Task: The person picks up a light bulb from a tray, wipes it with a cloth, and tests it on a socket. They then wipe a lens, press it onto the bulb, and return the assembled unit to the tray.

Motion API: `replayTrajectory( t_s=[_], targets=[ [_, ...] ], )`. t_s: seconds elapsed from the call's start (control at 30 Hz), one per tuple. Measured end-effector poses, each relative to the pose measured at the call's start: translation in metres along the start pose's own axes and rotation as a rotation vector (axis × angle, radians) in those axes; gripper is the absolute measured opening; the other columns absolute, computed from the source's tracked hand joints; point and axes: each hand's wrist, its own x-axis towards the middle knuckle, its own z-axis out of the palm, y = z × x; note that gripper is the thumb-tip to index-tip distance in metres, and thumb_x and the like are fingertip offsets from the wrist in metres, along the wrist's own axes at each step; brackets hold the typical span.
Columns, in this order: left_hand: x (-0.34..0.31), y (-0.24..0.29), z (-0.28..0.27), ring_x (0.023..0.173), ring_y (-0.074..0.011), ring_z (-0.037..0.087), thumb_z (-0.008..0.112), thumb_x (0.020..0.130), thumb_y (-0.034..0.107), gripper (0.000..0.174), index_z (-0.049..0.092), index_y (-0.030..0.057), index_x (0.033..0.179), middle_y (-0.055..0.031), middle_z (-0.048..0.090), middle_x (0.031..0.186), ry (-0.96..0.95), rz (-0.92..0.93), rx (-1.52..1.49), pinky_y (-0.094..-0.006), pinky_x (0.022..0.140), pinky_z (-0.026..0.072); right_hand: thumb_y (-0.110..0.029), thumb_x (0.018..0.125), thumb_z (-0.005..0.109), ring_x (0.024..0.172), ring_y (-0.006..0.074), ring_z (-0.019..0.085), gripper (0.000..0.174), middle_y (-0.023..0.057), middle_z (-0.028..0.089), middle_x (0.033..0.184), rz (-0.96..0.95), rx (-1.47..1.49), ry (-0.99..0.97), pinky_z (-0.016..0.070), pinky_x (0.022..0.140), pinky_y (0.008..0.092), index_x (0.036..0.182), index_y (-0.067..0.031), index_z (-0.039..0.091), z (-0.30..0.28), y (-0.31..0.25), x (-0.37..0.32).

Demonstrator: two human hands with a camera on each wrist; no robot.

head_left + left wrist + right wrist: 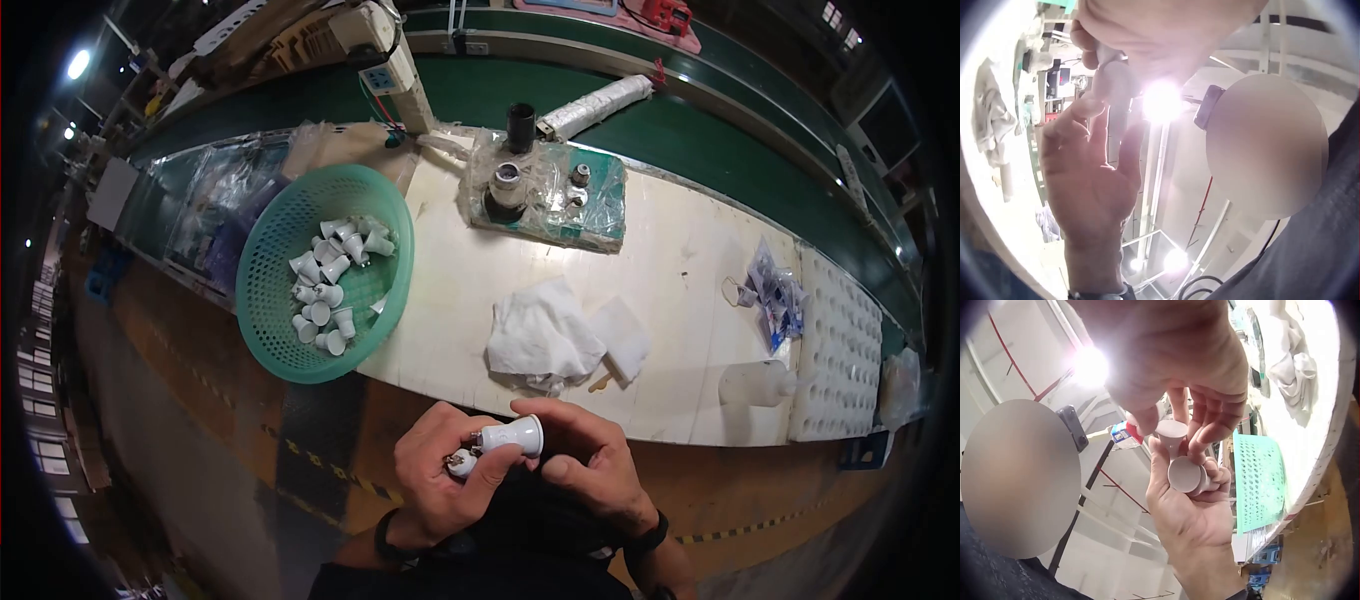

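Workshop floor [200,400] surrounds a pale desk [690,330], and a green belt [720,130] runs along the far side. Both hands are positioned in front of the near edge of the desk.

Left hand [440,480]: the grip holds two small white fittings. The first fitting [512,437] lies with its flared end toward the right hand [595,465]; the second fitting [461,462] sits just beside it, within the curled fingers. Right wrist view: both flared faces are visible above the left palm.

Right hand: the grip is fairly wide, with thumb and fingers apart around the flared end of the first fitting. Contact at the fingertips cannot be confirmed. Each wrist carries a dark band.

Green basket [257,300]: located at the left of the desk, tilted, containing a heap of similar white fittings [332,268].

Desk, center: a crumpled white cloth [545,330] lies near the front edge, with a flat white pad [622,338] beside it. Behind these, a plastic-covered plate [600,225] bears metal parts and an upright black cylinder [520,128]. A silver-wrapped roll [598,108] lies behind the plate.

Desk, right: a translucent bottle [757,384] lies on its side next to a white tray [840,350] with rows of round hollows.
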Motion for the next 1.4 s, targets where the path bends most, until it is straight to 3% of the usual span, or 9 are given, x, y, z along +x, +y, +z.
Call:
replayTrajectory(
  t_s=[0.07, 0.27, 0.57, 0.67, 0.87, 1.07, 1.23, 1.3, 1.4],
  targets=[
    [-0.002, -0.003, 0.001, 0.065, -0.0177, 0.059, 0.082, 0.082, 0.015, 0.019, 0.071, 0.0022, 0.091, -0.0075, 0.070, 0.080, 0.015, 0.051, 0.042, -0.0293, 0.058, 0.0463, -0.007, 0.097, 0.065, 0.103, 0.0111, 0.058, 0.049, 0.0063, 0.062, 0.119, 0.069, 0.022, 0.013, 0.0485, 0.090, 0.0255, 0.143, -0.0017, 0.051, -0.002, -0.001, -0.001],
    [0.000, -0.002, -0.001, 0.065, -0.0170, 0.056, 0.085, 0.077, 0.012, 0.031, 0.074, 0.0013, 0.104, -0.0055, 0.073, 0.082, 0.020, 0.110, 0.106, -0.0283, 0.060, 0.0464, -0.011, 0.099, 0.063, 0.115, 0.0141, 0.059, 0.047, 0.0091, 0.062, 0.127, -0.035, -0.075, 0.105, 0.0487, 0.097, 0.0278, 0.142, 0.0011, 0.050, 0.010, -0.002, 0.002],
    [0.003, -0.010, -0.005, 0.067, -0.0159, 0.056, 0.081, 0.079, 0.009, 0.040, 0.071, -0.0008, 0.117, -0.0064, 0.072, 0.083, -0.088, 0.105, -0.045, -0.0271, 0.062, 0.0460, -0.004, 0.098, 0.063, 0.113, 0.0184, 0.062, 0.040, 0.0135, 0.063, 0.126, 0.117, 0.073, 0.051, 0.0512, 0.096, 0.0313, 0.136, 0.0040, 0.054, -0.005, -0.004, 0.001],
    [-0.001, -0.014, -0.006, 0.067, -0.0157, 0.056, 0.080, 0.081, 0.009, 0.041, 0.070, -0.0015, 0.119, -0.0081, 0.071, 0.086, -0.107, 0.055, -0.146, -0.0272, 0.061, 0.0453, 0.001, 0.094, 0.065, 0.114, 0.0197, 0.062, 0.040, 0.0146, 0.063, 0.126, -0.124, 0.014, 0.061, 0.0518, 0.097, 0.0328, 0.133, 0.0051, 0.056, 0.001, -0.004, 0.004],
    [-0.006, -0.023, -0.004, 0.067, -0.0155, 0.055, 0.078, 0.083, 0.009, 0.040, 0.069, -0.0011, 0.121, -0.0088, 0.068, 0.086, -0.112, -0.041, -0.287, -0.0268, 0.059, 0.0440, 0.004, 0.092, 0.066, 0.116, 0.0209, 0.061, 0.042, 0.0156, 0.063, 0.128, -0.229, -0.160, 0.054, 0.0509, 0.098, 0.0330, 0.133, 0.0052, 0.056, 0.006, -0.012, 0.012],
    [0.001, -0.020, -0.007, 0.068, -0.0136, 0.063, 0.072, 0.089, 0.013, 0.035, 0.068, -0.0027, 0.120, -0.0100, 0.065, 0.084, -0.144, -0.001, -0.265, -0.0245, 0.059, 0.0468, -0.003, 0.095, 0.066, 0.115, 0.0191, 0.062, 0.043, 0.0118, 0.065, 0.124, 0.136, -0.105, 0.048, 0.0496, 0.099, 0.0322, 0.135, 0.0047, 0.054, -0.006, -0.025, 0.016],
    [0.005, -0.019, -0.011, 0.068, -0.0135, 0.066, 0.067, 0.093, 0.014, 0.035, 0.066, -0.0047, 0.122, -0.0105, 0.066, 0.084, -0.174, -0.008, -0.280, -0.0239, 0.060, 0.0485, 0.001, 0.091, 0.070, 0.109, 0.0158, 0.062, 0.041, 0.0077, 0.065, 0.118, 0.000, -0.011, 0.032, 0.0498, 0.096, 0.0300, 0.129, 0.0033, 0.058, -0.003, -0.024, 0.021],
    [0.007, -0.021, -0.010, 0.067, -0.0130, 0.065, 0.064, 0.095, 0.014, 0.036, 0.064, -0.0056, 0.125, -0.0098, 0.066, 0.083, -0.178, -0.047, -0.307, -0.0241, 0.061, 0.0484, 0.003, 0.089, 0.070, 0.106, 0.0151, 0.063, 0.039, 0.0067, 0.065, 0.113, -0.097, -0.054, 0.014, 0.0503, 0.095, 0.0291, 0.126, 0.0031, 0.059, 0.000, -0.029, 0.027],
    [0.004, -0.025, -0.003, 0.066, -0.0116, 0.063, 0.059, 0.099, 0.016, 0.038, 0.060, -0.0071, 0.129, -0.0088, 0.064, 0.079, -0.098, -0.242, -0.448, -0.0242, 0.062, 0.0472, 0.004, 0.088, 0.072, 0.103, 0.0146, 0.063, 0.040, 0.0053, 0.063, 0.107, -0.242, -0.718, 0.204, 0.0510, 0.093, 0.0287, 0.125, 0.0028, 0.058, -0.014, -0.052, 0.045]
  ],
)
